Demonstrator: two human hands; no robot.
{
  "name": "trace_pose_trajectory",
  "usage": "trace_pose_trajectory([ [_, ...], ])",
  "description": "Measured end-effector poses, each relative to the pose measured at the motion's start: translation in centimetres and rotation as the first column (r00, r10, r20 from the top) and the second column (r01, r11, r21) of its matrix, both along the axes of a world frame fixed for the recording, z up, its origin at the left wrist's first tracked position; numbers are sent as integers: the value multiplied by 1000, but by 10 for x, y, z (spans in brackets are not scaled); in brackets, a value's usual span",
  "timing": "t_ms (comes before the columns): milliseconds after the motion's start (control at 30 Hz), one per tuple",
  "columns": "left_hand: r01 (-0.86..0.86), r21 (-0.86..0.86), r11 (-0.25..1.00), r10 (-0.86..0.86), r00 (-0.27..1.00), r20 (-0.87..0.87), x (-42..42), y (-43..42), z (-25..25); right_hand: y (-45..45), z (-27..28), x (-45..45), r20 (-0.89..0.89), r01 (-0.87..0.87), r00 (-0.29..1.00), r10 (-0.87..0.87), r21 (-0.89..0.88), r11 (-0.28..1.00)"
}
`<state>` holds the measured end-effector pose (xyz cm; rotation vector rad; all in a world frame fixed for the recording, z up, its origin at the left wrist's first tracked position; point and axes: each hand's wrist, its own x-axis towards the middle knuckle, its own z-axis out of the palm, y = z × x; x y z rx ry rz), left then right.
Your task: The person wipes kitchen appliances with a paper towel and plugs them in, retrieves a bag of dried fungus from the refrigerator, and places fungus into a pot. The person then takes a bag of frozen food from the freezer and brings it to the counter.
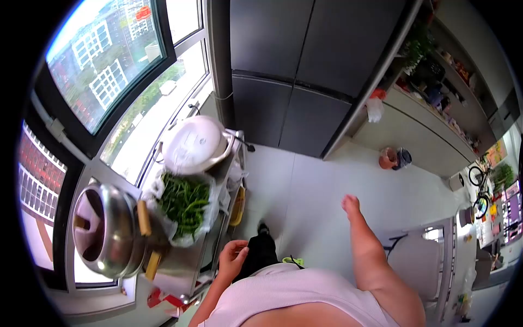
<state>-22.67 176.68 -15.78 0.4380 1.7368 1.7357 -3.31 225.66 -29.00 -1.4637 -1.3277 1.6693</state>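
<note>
My left hand (233, 256) hangs beside the metal cart, its fingers curled loosely and apart, with nothing in them. Out over the pale floor, my right hand (350, 204) is held away from my body; its fingers are folded, and anything inside them is too small to make out. Nearest to my left hand, a clear plastic bag holds green peppers (188, 206) on the cart top. Behind the bag stands a white lidded pot (193, 143). A large steel pot (109, 229) sits left of the peppers.
A dark grey refrigerator (289, 82) stands ahead. Windows line the left side. On the right are a cabinet (419, 128) with items on top, small bins (388, 158) on the floor, and a grey chair (415, 261). A yellow tray (238, 207) is on the cart's lower level.
</note>
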Motion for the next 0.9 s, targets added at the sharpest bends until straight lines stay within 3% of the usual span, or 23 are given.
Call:
trace_pose_trajectory([
  [33, -22, 33, 999, 21, 999, 36, -15, 22, -3, 31, 5, -53, -131, -111, 985, 114, 30, 993],
  [100, -61, 102, 993, 50, 994, 100, -51, 68, -8, 45, 52, -163, -138, -85, 987, 88, 31, 996],
  [167, -3, 147, 989, -10, 996, 86, -93, 126, -11, 71, 39, -249, -328, -272, 914, 239, -59, 960],
  [233, 2, 221, 975, -15, 998, 60, -133, 188, -3, 76, 46, -308, -335, -439, 868, 366, -173, 882],
  [333, 8, 335, 942, -10, 1000, 2, -180, 263, 54, 105, 84, -371, -146, -601, 799, 584, -227, 766],
  [433, -29, 322, 946, 25, 1000, 16, -214, 292, 82, 186, 101, -420, -313, -571, 802, 509, -151, 807],
  [533, -87, 238, 967, 114, 989, -98, -243, 307, 89, 293, 112, -472, -374, -329, 892, 254, -152, 932],
  [700, -526, 116, 843, 538, 820, -193, -248, 319, 110, 398, 89, -543, -507, -85, 855, -111, -349, 933],
  [733, -645, 55, 763, 644, 750, -150, -248, 324, 106, 402, 83, -558, -655, -128, 746, -124, -324, 937],
  [767, -692, 89, 717, 698, 709, -102, -251, 323, 89, 407, 79, -575, -694, -128, 690, -206, -397, 909],
  [800, -666, 156, 729, 683, 721, -115, -257, 333, 95, 416, 67, -594, -650, -66, 699, -300, -475, 877],
  [833, -561, 144, 815, 575, 814, -81, -259, 345, 119, 418, 65, -600, -714, -71, 624, -318, -457, 887],
  [900, -589, 112, 800, 595, 803, -29, -266, 372, 136, 419, 46, -607, -711, -67, 567, -417, -543, 837],
])
